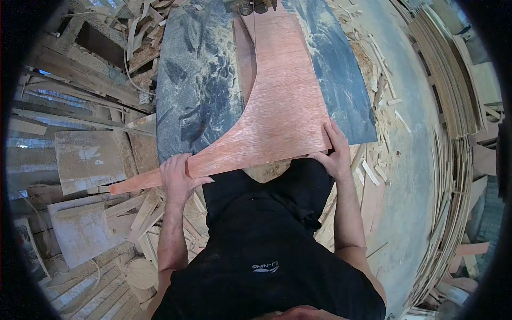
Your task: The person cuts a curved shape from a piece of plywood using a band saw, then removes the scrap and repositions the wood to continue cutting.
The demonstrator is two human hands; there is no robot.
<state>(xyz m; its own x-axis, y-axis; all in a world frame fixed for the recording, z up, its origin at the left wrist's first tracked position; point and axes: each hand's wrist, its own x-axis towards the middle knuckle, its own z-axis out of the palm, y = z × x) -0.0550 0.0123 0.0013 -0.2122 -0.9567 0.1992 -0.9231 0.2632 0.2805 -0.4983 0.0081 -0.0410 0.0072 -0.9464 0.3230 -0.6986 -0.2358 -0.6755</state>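
Observation:
A reddish plywood sheet (282, 101) with a curved left edge lies on the dusty dark saw table (186, 80). Its far end reaches the thin upright band saw blade (255, 32) below the guide rollers (253, 7). My left hand (177, 177) is wrapped over the sheet's narrow left arm, thumb along the near edge. At the near right corner my right hand (337, 153) grips the sheet, fingers on top and thumb at the near edge. Left of the blade, a narrower plywood piece (244, 58) lies against the curved edge.
Wood offcuts (144, 48) and sawdust heap up on the left, near dusty boards (90, 160). More scraps (378, 96) litter the floor right of the table. Stacked thin sheets (448, 69) stand at the far right. My legs are close against the table's near side.

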